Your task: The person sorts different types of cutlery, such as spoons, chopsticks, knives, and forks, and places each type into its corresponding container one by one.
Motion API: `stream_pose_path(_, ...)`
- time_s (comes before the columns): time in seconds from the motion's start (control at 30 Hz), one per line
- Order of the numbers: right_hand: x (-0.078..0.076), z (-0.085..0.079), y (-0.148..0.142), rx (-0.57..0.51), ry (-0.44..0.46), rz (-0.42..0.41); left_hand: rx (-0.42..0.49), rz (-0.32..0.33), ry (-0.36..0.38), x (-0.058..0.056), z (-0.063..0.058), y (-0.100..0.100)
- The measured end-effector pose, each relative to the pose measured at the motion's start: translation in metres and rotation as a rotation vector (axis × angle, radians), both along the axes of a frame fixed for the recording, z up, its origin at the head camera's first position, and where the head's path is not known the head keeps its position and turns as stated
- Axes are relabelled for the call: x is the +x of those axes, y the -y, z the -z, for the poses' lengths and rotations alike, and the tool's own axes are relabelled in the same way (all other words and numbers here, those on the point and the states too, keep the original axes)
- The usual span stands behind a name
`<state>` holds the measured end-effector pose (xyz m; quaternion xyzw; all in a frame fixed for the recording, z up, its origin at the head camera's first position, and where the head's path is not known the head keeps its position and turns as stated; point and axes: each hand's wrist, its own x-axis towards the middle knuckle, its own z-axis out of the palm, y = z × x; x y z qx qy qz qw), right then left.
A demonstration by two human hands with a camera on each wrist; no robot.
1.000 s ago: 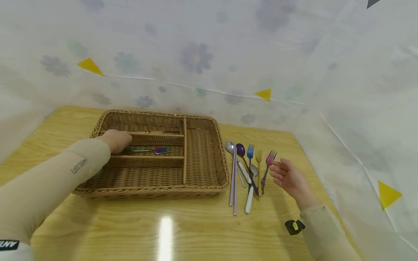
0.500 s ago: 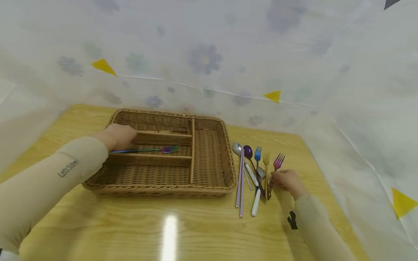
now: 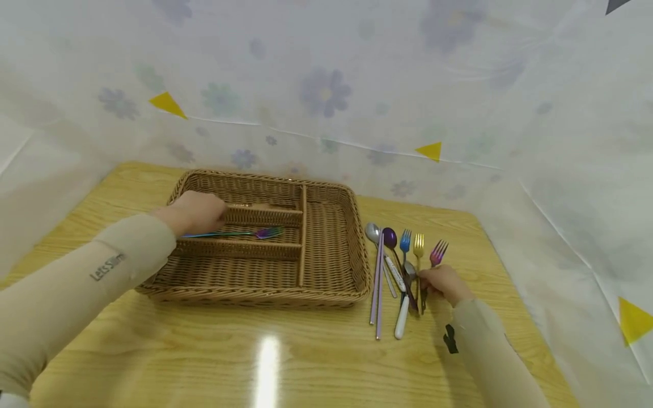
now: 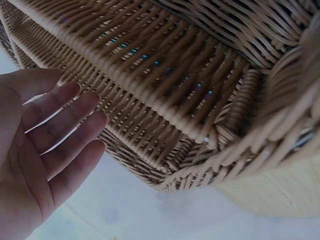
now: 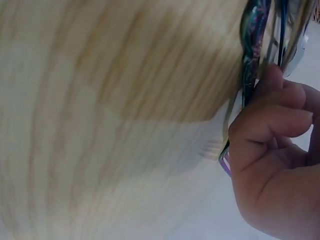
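Left hand (image 3: 199, 211) uncurled, we cannot tell if our right hand (image 3: 446, 282) pinches the gold fork (image 3: 419, 248) near the desk's right edge (image 3: 492, 266).

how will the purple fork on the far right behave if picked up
The purple fork looks metallic, so it is likely stiff. Its glossy sheen suggests a somewhat slippery surface. Its handle lies close to the gold fork, so lifting might nudge that one.
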<state>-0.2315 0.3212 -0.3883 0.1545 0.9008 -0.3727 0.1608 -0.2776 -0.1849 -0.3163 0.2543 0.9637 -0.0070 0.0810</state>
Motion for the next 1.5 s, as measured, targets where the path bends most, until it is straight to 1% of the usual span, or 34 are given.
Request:
stream_pose_path(0.1,0.001,-0.001,0.0,-0.083,-0.014,0.047,0.001,-0.004,-0.003,0.001,-0.001,-0.003)
stream_pose_path(0.23,0.003,-0.009,-0.001,-0.302,-0.051,0.126,0.006,0.005,-0.011,0.003,-0.005,-0.006)
stream_pose_path(0.33,0.004,-0.016,-0.001,-0.445,-0.076,0.136,0.002,0.008,-0.017,0.002,-0.006,-0.007)
stream_pose_path(0.4,0.005,-0.02,-0.002,-0.531,-0.083,0.145,-0.003,0.013,-0.023,0.002,-0.007,-0.009)
stream_pose_path(0.53,0.007,-0.028,0.002,-0.702,-0.084,0.215,0.006,0.019,-0.023,0.001,-0.008,-0.013)
stream_pose_path(0.6,0.009,-0.032,0.004,-0.76,-0.086,0.245,0.005,0.022,-0.02,0.001,-0.008,-0.015)
stream_pose_path(0.7,0.011,-0.037,0.007,-0.789,-0.095,0.28,-0.005,0.022,-0.016,0.0,-0.007,-0.017)
stream_pose_path(0.97,0.013,-0.043,0.015,-0.807,-0.13,0.299,-0.009,0.023,-0.007,0.001,-0.007,-0.018)
stream_pose_path(1.17,0.014,-0.051,0.024,-0.887,-0.133,0.312,0.006,0.018,-0.003,0.003,-0.009,-0.019)
stream_pose_path(1.3,0.015,-0.057,0.034,-0.922,-0.117,0.326,0.005,0.023,0.009,0.003,-0.011,-0.021)
stream_pose_path(1.4,0.017,-0.06,0.043,-0.953,-0.097,0.304,-0.009,0.022,0.009,0.002,-0.01,-0.023)
stream_pose_path(1.5,0.019,-0.062,0.051,-1.001,-0.089,0.253,-0.016,0.026,-0.011,0.002,-0.01,-0.024)
